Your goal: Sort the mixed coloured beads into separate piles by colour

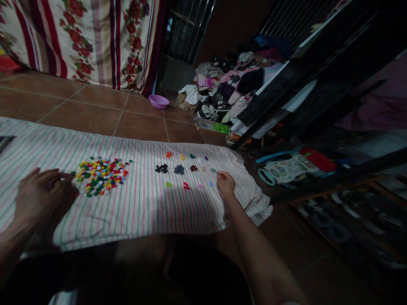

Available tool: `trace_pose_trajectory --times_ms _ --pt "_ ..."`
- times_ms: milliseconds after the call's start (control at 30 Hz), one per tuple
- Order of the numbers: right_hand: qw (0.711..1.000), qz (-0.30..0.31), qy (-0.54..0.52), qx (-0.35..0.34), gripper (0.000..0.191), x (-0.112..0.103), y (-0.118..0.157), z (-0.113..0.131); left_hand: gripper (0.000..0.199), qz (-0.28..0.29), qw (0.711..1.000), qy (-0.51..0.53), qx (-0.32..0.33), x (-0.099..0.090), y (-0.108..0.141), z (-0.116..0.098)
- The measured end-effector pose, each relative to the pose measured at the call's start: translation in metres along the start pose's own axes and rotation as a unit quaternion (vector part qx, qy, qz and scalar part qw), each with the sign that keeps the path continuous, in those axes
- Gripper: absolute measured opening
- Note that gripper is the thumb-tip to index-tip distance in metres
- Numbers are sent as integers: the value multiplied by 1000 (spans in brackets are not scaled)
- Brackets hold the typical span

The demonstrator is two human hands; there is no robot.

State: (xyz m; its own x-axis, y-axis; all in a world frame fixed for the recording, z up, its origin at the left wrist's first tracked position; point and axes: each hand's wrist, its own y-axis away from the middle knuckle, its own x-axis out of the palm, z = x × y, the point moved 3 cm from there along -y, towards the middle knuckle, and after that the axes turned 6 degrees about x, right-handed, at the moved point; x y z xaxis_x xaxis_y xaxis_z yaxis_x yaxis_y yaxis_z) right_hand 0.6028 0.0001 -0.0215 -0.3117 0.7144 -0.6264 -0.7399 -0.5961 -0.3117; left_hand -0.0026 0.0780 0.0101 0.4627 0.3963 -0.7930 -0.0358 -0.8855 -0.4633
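- Dim light
- Brown tile floor point(92, 108), pale joints
- Floral striped curtain point(104, 42), upper left
- Barred windows point(190, 25) behind
- Purple basin point(159, 101) on the floor
- Heaped clothes point(235, 84) near the basin
- Dark rack point(318, 192), right

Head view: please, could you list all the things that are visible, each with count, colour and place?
small pieces: many, mixed colours, heaped on the cloth's left half
colour groups: about fourteen, different colours, in three rows right of the heap
striped cloth: one, white with pink and grey, before the person
basin: one, purple, tiled floor
curtain: one, cream and red, upper left
clothes pile: one, mixed, upper middle
barred openings: two, dark, top
panel: one, pale, right
rack: one, dark, right; contents unclear
left hand: one, at the heap's left edge
right hand: one, fingertips by the light grey group
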Motion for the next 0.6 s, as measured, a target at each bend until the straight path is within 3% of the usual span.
trace_pose_trajectory --times_ms 167,333,600 --pt "1000 21 14 -2 42 8 2 7 28 3 1000 -21 3 5 4 7" --pt "999 3 43 -28 51 8 5 5 29 1 1000 -23 -1 5 5 5" --pt "998 13 23 57 50 -8 18 0 34 -9 998 -62 -32 4 20 9"
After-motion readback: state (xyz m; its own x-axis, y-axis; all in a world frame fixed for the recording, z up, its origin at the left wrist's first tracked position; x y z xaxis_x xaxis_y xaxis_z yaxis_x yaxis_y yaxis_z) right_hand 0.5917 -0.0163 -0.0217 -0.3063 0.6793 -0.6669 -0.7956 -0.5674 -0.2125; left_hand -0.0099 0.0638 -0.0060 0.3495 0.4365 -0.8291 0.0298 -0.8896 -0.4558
